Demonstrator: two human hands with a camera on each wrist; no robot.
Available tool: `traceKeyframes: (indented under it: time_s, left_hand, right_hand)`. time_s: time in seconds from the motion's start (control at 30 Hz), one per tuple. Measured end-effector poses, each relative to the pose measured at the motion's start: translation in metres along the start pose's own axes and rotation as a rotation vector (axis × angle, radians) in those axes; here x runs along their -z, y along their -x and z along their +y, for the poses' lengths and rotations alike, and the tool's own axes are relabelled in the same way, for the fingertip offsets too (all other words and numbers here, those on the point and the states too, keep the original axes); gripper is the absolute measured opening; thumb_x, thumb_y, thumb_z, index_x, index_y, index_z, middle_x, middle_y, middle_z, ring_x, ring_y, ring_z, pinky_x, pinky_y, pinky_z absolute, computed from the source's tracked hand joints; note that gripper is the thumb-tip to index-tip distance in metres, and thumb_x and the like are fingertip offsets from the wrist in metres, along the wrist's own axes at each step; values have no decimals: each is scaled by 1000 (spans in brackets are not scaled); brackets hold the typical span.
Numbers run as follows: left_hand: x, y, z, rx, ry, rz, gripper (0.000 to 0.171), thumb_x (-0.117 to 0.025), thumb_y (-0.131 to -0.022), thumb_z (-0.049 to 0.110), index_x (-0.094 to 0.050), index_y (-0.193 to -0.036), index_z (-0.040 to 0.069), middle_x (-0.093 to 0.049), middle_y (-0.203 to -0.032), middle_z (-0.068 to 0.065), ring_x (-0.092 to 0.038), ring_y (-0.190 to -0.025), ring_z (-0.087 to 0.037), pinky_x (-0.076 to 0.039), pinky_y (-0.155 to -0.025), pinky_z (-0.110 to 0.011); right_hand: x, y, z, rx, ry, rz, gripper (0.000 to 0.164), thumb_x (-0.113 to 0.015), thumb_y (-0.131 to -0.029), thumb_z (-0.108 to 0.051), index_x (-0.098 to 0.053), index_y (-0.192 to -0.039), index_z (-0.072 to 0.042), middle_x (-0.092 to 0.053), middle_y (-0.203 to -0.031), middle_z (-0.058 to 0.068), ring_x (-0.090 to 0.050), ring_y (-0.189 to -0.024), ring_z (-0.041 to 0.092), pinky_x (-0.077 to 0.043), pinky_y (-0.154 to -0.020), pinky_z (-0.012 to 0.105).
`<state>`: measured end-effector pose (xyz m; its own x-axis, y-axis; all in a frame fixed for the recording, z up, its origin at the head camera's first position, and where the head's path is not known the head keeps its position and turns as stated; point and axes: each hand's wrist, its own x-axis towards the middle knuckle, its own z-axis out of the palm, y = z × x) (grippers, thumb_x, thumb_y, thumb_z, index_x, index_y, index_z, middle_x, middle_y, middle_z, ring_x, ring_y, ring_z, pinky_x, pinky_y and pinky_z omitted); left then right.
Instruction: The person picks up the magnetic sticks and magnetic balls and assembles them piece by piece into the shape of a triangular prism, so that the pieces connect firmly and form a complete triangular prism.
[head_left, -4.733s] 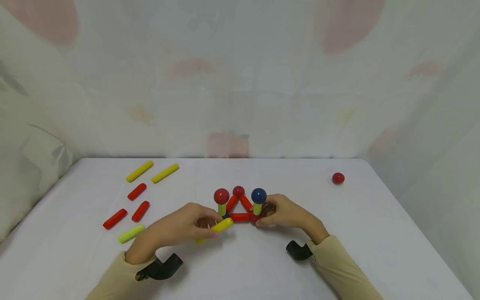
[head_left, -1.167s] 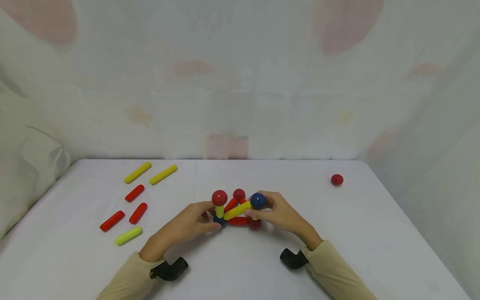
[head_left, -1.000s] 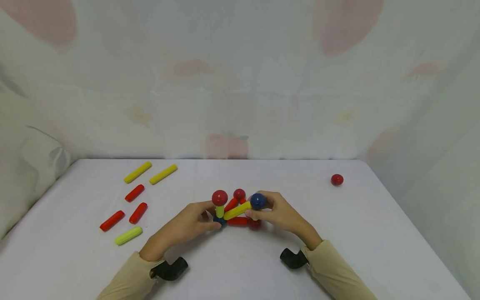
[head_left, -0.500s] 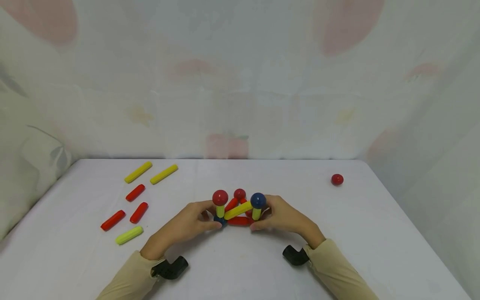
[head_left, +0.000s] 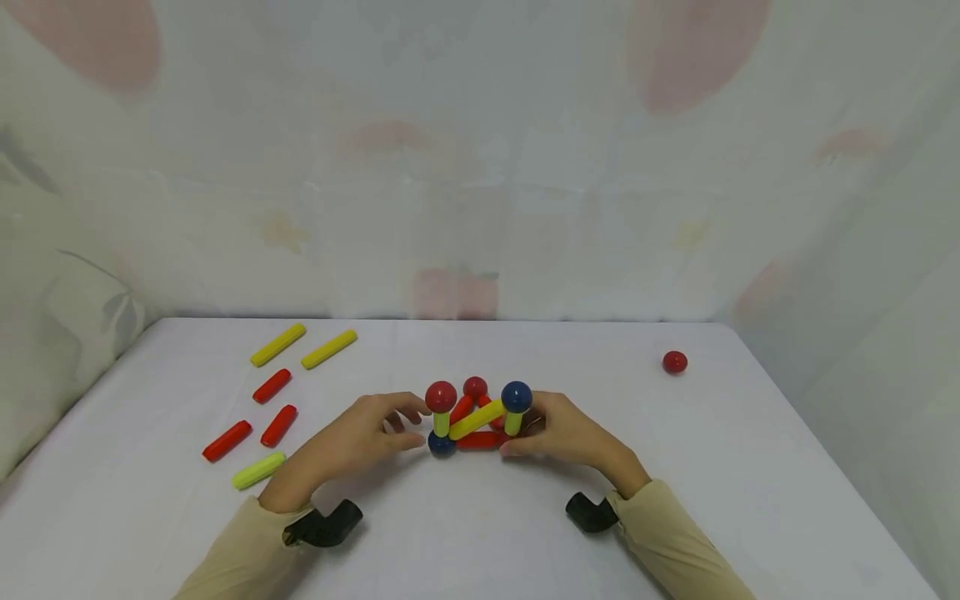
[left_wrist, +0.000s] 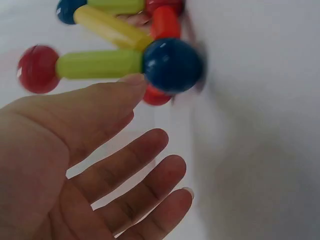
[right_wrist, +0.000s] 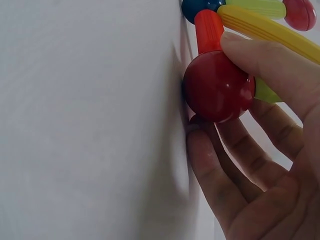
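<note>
The ball-and-rod frame [head_left: 480, 417] stands near the middle of the white table [head_left: 480, 525], between the two hands. The right hand [head_left: 566, 429] grips the red corner ball [right_wrist: 217, 87] at its base, thumb on one side, fingers curled round the other; in the head view that ball is largely hidden. The left hand [head_left: 352, 442] has its fingers loosely spread and holds nothing, just beside the blue corner ball [head_left: 442, 444]. In the left wrist view its thumb tip overlaps the lime post [left_wrist: 100, 64], and whether they touch cannot be told. That view also crops the upper blue ball [left_wrist: 70, 10] at the top edge, and a blurred bit of fingers shows past the yellow rod [left_wrist: 112, 27]. The right wrist view cuts off the blue corner ball above and the yellow rod at the right. Both sleeves [head_left: 243, 554] run out of the head view's lower edge.
</note>
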<state>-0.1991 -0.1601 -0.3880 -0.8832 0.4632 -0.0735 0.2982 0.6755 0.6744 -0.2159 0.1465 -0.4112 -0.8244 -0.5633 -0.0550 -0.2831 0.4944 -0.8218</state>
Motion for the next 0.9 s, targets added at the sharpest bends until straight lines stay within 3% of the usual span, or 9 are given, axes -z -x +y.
traceKeyframes:
  time_s: [0.27,0.67,0.9]
  left_hand:
    - [29,10,-5,-11,-45,64,36,-74,-89,23,-65,-123,14,-69,-113,-7,-61,-96,-16,-52,-78,-29]
    - [58,24,-18,-25,-109,142,36,-76,-87,23,-66,-120,14,-70,-115,-7,-63,-99,-22,-53,-83,-31]
    - [72,32,-31,6,-112,118,41,-78,-86,21,-66,-124,15,-67,-120,-9,-62,-103,-27,-52,-80,-33]
  right_hand:
    - [-1,-1,7,-21,-22,-6,37,-83,-81,-27,-67,-112,-15,-71,-99,0,-66,-91,16,-54,-83,26]
    - [2,1,6,-21,-45,-11,36,-83,-81,-26,-67,-112,-14,-71,-97,0,-65,-89,17,-54,-81,24]
    - [2,2,6,-18,-56,-14,37,-83,-81,-26,-67,-113,-15,-70,-98,1,-65,-90,17,-54,-82,24]
